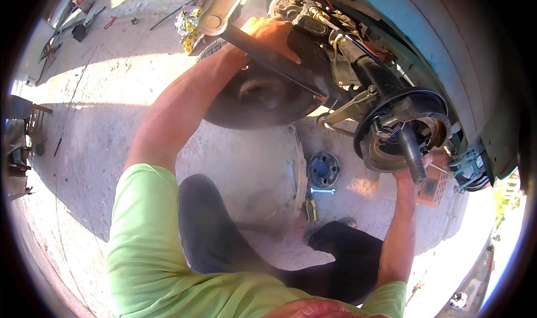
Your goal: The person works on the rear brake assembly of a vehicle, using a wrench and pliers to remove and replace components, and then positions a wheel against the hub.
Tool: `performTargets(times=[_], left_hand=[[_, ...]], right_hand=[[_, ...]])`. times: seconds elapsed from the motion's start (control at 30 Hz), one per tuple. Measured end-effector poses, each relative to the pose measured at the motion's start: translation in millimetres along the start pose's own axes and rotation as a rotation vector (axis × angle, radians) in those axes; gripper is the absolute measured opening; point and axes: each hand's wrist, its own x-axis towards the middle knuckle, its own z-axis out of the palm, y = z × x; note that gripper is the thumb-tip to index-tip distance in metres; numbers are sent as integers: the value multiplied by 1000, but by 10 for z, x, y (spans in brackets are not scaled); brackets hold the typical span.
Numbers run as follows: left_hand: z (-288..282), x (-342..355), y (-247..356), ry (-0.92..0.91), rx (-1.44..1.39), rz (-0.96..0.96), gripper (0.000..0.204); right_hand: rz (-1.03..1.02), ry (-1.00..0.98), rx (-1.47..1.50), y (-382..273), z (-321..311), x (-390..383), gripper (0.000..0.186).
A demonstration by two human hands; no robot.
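My left hand [273, 36] reaches past a dark metal bar [274, 61] and lies at the upper edge of a black tyred wheel [260, 91], close to a greasy engine part [291, 8]. Its thumb is spread away from the fingers, whose tips are partly hidden. At the right, my right hand [408, 175] is beneath an exposed brake assembly [394, 131] with a dark axle stub [413, 153] sticking out. Its fingers are bent and mostly covered by the assembly. A thin pale rod [439, 166] shows beside the thumb, but whether I hold it is unclear.
Overhead curves a blue vehicle body panel [442, 22]. On the concrete floor [100, 150] are a round hub [324, 170], a wrench [323, 191] and yellow-handled pliers [311, 207]. A brick-coloured block [432, 190] sits below the brake assembly. A patterned cloth [189, 27] lies beyond the wheel.
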Motion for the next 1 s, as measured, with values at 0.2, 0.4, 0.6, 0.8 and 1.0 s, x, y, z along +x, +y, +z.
performTargets(times=[0.2,0.4,0.6,0.8,1.0], left_hand=[[14,-4,-17,-8,24,-49,65],[68,20,-51,20,8,-31,66],[20,172,-75,-84,-94,6,57],[148,263,-67,-27,-34,-12,61],[255,254,-94,142,-25,-11,62]], right_hand=[[52,-76,56,-105,-147,149,61],[410,-66,350,-280,-105,140,64],[240,15,319,-742,-303,643,45],[13,-155,248,-269,-196,422,61],[59,-162,270,-387,-211,500,63]])
